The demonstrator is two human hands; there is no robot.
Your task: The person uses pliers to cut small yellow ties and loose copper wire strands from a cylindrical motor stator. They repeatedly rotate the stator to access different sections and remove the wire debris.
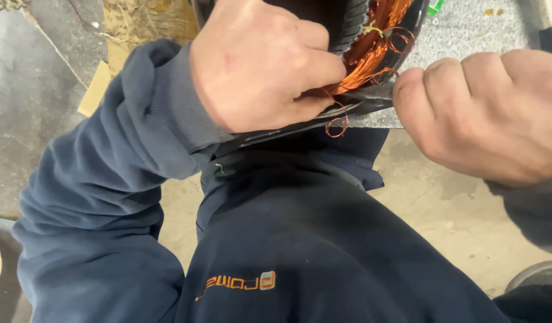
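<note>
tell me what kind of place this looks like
Probably a motor repair workshop: both hands, left hand and right hand, work at copper wire windings in a dark round motor housing, over a bare concrete floor.

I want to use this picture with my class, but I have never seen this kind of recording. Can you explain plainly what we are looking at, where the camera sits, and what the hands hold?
The one picture comes from a camera worn on a person's head, looking down at their own dark blue sweatshirt and bare hands. The left hand pinches thin copper wire wound inside a round dark metal housing. The right hand, closed in a fist, grips the housing's rim. The housing rests on a grey speckled surface; pale floor shows below.
</note>
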